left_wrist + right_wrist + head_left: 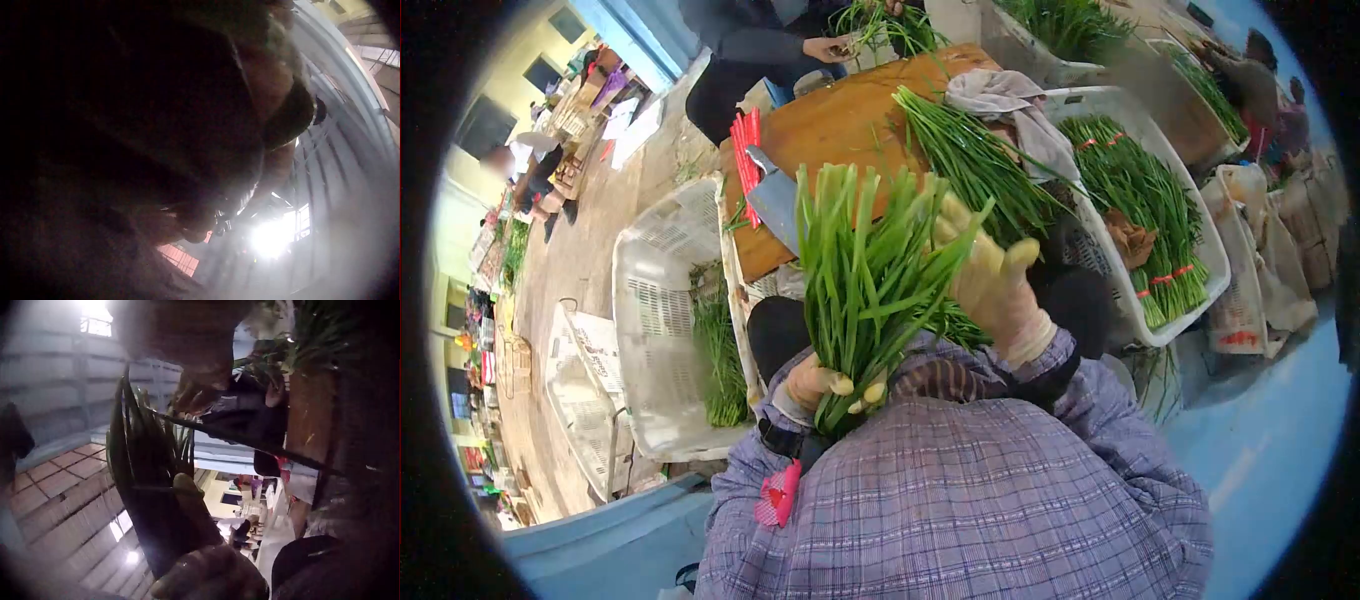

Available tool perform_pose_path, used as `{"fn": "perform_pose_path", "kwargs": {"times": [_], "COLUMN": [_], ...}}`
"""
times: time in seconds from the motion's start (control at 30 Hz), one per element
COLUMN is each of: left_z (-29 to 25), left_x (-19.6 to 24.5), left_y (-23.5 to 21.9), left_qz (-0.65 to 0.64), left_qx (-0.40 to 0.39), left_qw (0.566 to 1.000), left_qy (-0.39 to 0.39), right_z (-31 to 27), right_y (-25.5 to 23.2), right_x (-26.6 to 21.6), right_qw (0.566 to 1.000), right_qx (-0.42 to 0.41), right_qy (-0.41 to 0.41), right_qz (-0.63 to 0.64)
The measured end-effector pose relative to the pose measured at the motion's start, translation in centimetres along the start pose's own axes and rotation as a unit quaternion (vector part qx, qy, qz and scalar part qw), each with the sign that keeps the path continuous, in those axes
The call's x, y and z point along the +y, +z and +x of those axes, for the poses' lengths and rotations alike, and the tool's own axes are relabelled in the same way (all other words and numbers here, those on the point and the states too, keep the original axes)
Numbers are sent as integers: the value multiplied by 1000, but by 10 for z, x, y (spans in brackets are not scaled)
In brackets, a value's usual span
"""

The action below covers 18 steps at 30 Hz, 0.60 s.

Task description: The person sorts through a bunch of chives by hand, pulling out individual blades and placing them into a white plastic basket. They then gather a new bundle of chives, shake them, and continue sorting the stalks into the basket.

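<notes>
A thick bundle of green leafy stalks stands upright before the person's chest. The gloved left hand grips its lower end, with fingers curled round it. Beside the upper right of the bundle is the gloved right hand, its fingers raised and spread, some partly behind leaves. In the right wrist view, the right hand is above the dark bundle, and the left hand holds it from below. The left wrist view is mostly too dark to tell details.
Behind the bundle, a wooden board bears a wide blade, red strips, loose stalks and a cloth. A white crate stands left; another holds tied bundles at right. Another person's hand is across the board.
</notes>
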<state>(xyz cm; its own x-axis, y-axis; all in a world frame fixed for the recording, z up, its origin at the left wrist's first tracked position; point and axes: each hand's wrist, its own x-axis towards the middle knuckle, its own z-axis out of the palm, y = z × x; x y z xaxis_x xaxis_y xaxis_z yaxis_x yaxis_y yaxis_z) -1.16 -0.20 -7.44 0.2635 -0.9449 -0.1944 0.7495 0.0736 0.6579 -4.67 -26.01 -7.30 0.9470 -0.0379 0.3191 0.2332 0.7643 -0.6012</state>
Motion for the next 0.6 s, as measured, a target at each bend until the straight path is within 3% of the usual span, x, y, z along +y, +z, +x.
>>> {"fn": "perform_pose_path", "kwargs": {"times": [0.03,0.07,0.1,0.17,0.23,0.27,0.37,0.43,0.5,0.6], "left_z": [1,1,1,7,14,20,31,34,36,37], "left_x": [-2,-2,1,8,14,15,14,6,-4,-15], "left_y": [-1,-1,-1,5,19,26,34,25,23,22], "left_qz": [-14,-16,-1,14,120,234,292,319,341,352], "left_qx": [-10,-10,1,10,71,125,107,91,91,86], "left_qw": [1000,1000,1000,1000,988,963,950,943,935,932], "left_qy": [10,7,-9,-25,-60,-51,-14,-8,32,-4], "right_z": [-10,-13,-13,-10,-7,-9,-13,-18,-16,-14], "right_y": [-4,26,26,27,30,31,16,15,17,3], "right_x": [8,-8,-5,-4,-18,-25,-23,-17,-19,-16], "right_qw": [1000,967,966,992,994,994,992,993,995,994], "right_qx": [-14,70,73,3,-17,8,61,102,94,95], "right_qy": [6,121,121,44,65,74,82,14,15,25], "right_qz": [7,-215,-215,-116,-83,-78,-77,-60,-24,-57]}}
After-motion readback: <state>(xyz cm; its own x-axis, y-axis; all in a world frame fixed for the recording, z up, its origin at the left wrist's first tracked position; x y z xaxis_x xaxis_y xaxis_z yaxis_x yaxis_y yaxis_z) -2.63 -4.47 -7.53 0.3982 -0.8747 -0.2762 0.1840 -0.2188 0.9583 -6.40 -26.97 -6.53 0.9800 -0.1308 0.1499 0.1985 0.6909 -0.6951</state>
